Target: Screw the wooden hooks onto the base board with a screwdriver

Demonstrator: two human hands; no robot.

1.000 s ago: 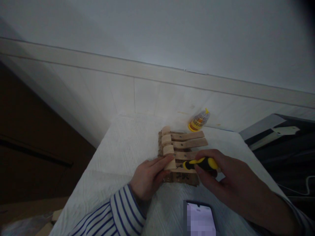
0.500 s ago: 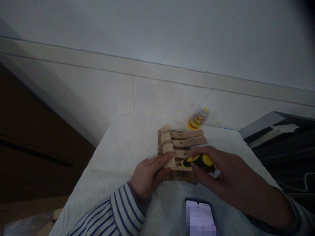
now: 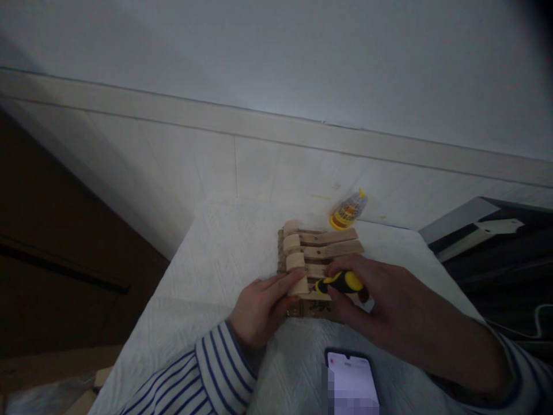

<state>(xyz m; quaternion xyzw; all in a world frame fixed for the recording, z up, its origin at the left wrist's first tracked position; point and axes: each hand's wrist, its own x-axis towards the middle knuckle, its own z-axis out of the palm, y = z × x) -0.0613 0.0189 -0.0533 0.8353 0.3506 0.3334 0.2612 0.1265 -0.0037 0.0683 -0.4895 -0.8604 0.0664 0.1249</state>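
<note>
Screwdriver (image 3: 344,282), yellow-black, grasped in right grip (image 3: 386,294); tip indistinct; left grip (image 3: 258,305) holds wooden strip (image 3: 298,285), partly covering it.

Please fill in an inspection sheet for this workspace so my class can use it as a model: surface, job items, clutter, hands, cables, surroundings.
Surface: textured white covering, creased in places.
Job items: wooden pieces in a row on brown cardboard; yellow-and-black screwdriver.
Clutter: phone, screen lit, near the front; yellow-topped container behind the wooden pieces.
Hands: left hand holds the nearest wooden piece at its raised end; right hand grips the screwdriver. Tip contact cannot be told.
Cables: white cable at far right, off the surface.
Surroundings: pale wall behind; dark brown panel at left.
</note>
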